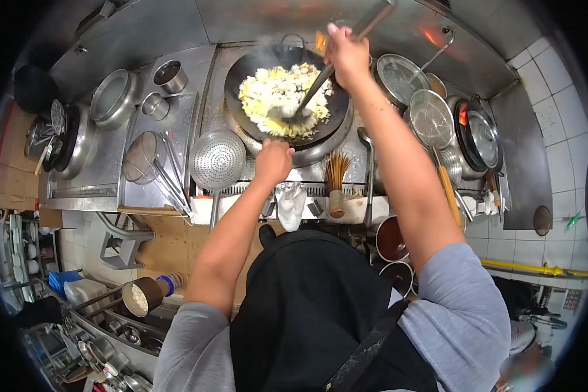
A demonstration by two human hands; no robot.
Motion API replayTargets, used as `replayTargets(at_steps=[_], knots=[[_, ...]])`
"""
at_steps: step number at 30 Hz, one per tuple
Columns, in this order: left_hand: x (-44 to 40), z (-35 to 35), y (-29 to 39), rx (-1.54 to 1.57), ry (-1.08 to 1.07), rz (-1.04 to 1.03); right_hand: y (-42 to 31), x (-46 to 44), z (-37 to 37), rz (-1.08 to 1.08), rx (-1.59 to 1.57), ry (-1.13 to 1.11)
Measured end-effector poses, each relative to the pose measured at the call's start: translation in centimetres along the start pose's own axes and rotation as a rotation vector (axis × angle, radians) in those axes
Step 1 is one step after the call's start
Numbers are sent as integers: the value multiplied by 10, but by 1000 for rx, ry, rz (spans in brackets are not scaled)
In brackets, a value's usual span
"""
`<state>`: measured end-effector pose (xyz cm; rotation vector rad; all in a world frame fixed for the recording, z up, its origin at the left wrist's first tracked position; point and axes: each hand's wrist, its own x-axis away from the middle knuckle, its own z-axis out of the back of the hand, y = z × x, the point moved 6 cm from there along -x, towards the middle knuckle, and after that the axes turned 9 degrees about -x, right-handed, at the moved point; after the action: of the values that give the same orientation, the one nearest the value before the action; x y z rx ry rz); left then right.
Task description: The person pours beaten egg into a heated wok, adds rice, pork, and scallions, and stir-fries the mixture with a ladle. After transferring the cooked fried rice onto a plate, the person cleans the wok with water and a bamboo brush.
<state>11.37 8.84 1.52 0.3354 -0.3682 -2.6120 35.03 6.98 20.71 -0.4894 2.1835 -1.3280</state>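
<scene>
A dark wok (pixel 235 98) sits on the stove, holding a steaming mass of white grains with yellow bits, which looks like egg fried rice (pixel 268 91). My left hand (pixel 274 160) is closed at the wok's near rim; the part it grips is hidden under the fingers. Above the far right side of the wok, my right hand (pixel 347 57) wraps round the long handle of a wok spatula (pixel 317 88). The handle slants down to the left, and the spatula's head is partly buried in the food.
A perforated skimmer (pixel 218 160) lies left of the wok. A bamboo brush (pixel 336 179) and a ladle (pixel 367 163) are to the right, beside stacked strainers (pixel 431 117). Metal pots (pixel 170 77) stand at the back left. A white cloth (pixel 291 204) hangs at the front edge.
</scene>
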Motion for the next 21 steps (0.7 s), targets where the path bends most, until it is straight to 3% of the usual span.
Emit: replayTargets(at_steps=[2, 3, 4, 6, 8, 9, 10, 12, 14, 16, 18, 20, 21], knots=[[26, 63, 32, 56, 32, -32, -46, -4, -19, -152, 45, -28], [43, 100, 50, 55, 11, -37, -58, -13, -20, -209, 9, -137], [53, 114, 60, 55, -11, -36, -51, -37, -11, -405, -180, -361], [50, 112, 64, 94, 25, -55, -54, -39, -22, -407, -143, -196], [30, 93, 59, 133, 27, -85, -57, -1, -54, -137, -93, 72], [32, 59, 53, 133, 12, -47, -35, -17, -38, 76, 183, 185], [32, 28, 47, 136, 2, -8, -25, -23, -35, 235, 603, 121], [58, -4, 35, 101, -70, -30, -32, -24, -48, 291, 251, 47], [119, -7, 19, 105, -527, 49, -98, -34, -57, 306, 236, 96], [131, 46, 35, 202, -627, -6, -150, 0, -84, 219, 65, 55], [108, 80, 47, 220, -417, -25, -160, 24, -95, 193, -50, -63], [58, 100, 50, 227, -174, -83, -129, 48, -87, 286, 430, -103], [52, 86, 49, 219, -150, -80, -82, 34, -75, 437, 643, -14]])
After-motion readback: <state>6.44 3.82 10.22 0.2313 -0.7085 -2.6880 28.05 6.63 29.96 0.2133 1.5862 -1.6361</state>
